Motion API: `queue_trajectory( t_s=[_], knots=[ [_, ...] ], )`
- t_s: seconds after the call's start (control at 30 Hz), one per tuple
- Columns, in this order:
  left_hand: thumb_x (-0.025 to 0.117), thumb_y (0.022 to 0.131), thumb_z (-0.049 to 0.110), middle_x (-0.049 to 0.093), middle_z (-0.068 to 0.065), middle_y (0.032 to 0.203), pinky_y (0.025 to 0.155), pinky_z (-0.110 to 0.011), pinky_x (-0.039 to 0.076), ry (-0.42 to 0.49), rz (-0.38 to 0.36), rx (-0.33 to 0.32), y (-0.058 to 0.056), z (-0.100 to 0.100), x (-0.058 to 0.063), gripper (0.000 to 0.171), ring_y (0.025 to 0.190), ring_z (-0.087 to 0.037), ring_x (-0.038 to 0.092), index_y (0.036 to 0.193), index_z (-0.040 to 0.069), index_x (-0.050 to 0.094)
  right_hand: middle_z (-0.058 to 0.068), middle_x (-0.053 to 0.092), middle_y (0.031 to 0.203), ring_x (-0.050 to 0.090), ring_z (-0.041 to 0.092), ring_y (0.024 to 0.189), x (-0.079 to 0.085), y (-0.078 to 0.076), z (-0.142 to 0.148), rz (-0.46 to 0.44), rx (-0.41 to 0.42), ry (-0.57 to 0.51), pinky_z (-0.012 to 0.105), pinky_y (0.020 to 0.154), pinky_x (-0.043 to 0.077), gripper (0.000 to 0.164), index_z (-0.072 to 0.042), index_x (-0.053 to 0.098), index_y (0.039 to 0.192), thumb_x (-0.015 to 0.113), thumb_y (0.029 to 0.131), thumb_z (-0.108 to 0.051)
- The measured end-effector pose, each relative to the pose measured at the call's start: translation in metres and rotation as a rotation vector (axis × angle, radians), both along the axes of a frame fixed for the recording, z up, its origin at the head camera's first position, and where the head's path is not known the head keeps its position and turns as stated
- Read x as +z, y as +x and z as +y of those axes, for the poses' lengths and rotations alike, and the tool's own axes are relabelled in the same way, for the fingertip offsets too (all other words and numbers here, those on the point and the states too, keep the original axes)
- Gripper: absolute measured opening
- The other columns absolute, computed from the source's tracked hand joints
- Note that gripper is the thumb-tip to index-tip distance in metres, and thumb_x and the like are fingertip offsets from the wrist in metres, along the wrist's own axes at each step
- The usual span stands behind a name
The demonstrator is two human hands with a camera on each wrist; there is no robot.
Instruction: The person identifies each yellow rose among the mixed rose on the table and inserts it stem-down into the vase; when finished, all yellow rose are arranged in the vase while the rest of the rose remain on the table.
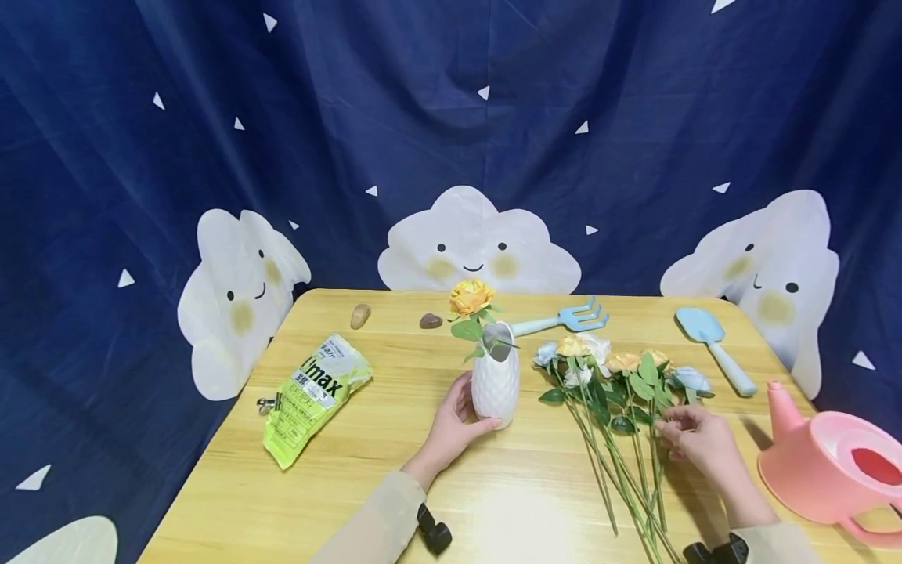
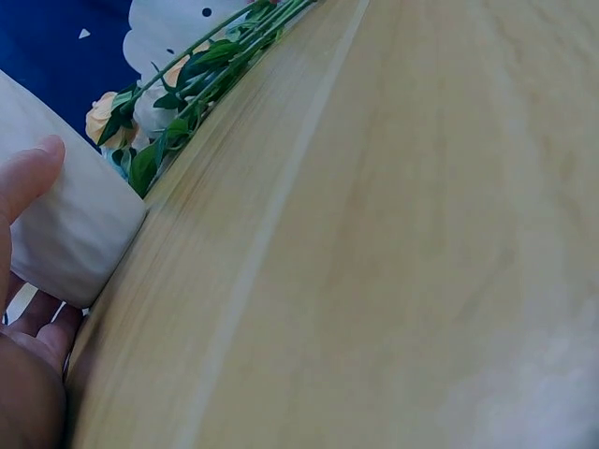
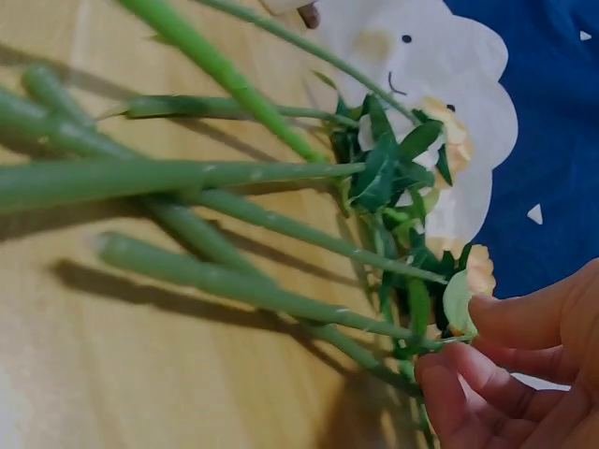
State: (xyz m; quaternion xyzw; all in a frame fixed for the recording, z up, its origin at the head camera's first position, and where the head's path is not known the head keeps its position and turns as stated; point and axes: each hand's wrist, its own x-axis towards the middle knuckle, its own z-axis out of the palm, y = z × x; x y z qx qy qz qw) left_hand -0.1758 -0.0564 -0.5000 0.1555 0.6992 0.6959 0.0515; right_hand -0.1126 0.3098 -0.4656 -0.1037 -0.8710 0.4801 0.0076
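Note:
In the head view, a white textured vase [image 1: 496, 389] stands upright on the table, with one orange-yellow rose [image 1: 470, 298] leaning out of its mouth. My left hand [image 1: 449, 427] grips the vase low down, the thumb across its near side; the far fingers are partly hidden. To the right lies a bunch of artificial flowers [image 1: 595, 392] in yellow, white and pale blue, their stems toward me. At its right side, my right hand [image 1: 700, 440] pinches one of the flower stems. The right wrist view shows thumb and fingertips meeting at a thin leafy stem [image 3: 374, 323].
A green-and-white bag [image 1: 317, 399] lies on the left beside a small metal clip [image 1: 265, 405]. Two stones, one tan [image 1: 360, 316] and one brown [image 1: 431, 320], sit behind. A blue hand rake [image 1: 581, 316], blue trowel [image 1: 713, 348] and pink watering can [image 1: 810, 470] lie rightward.

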Motion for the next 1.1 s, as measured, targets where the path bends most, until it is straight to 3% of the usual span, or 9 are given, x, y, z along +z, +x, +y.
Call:
queue_trajectory(
  t_s=[0.17,0.43,0.87,1.1],
  knots=[
    [0.079,0.072,0.005,0.043,-0.015,0.138,0.105,-0.036,0.032,-0.012,-0.004,-0.001,0.000,-0.001,-0.001,0.085,0.127,-0.026,0.040,0.143,0.006,0.030,0.010,0.063,0.079,0.063,0.019,0.063,-0.005,-0.003,0.000,-0.051,-0.022,-0.003,0.030,0.056,0.056,0.040,0.019,0.048,0.114,0.063,0.085,-0.005],
    [0.078,0.073,0.003,0.043,-0.015,0.138,0.106,-0.038,0.031,-0.013,-0.002,-0.001,0.000,0.000,0.002,0.084,0.127,-0.026,0.039,0.142,0.005,0.031,0.011,0.062,0.076,0.060,0.021,0.061,-0.006,-0.010,-0.002,-0.113,-0.029,-0.008,0.033,0.056,0.056,0.035,0.019,0.049,0.105,0.063,0.084,-0.004],
    [0.078,0.073,0.005,0.042,-0.015,0.139,0.106,-0.037,0.032,-0.028,0.002,0.002,0.001,0.000,0.003,0.085,0.128,-0.026,0.039,0.143,0.005,0.030,0.014,0.056,0.072,0.056,0.020,0.057,0.000,-0.014,-0.009,-0.149,-0.029,0.034,0.032,0.054,0.055,0.024,0.017,0.049,0.094,0.063,0.081,0.003],
    [0.078,0.073,0.006,0.041,-0.017,0.140,0.106,-0.037,0.031,-0.033,-0.006,0.003,0.001,0.000,0.003,0.087,0.129,-0.027,0.038,0.144,0.004,0.028,0.015,0.056,0.079,0.058,0.021,0.059,0.006,-0.013,-0.004,-0.127,-0.042,-0.012,0.034,0.055,0.056,0.038,0.020,0.043,0.112,0.059,0.082,0.004]
  ],
)
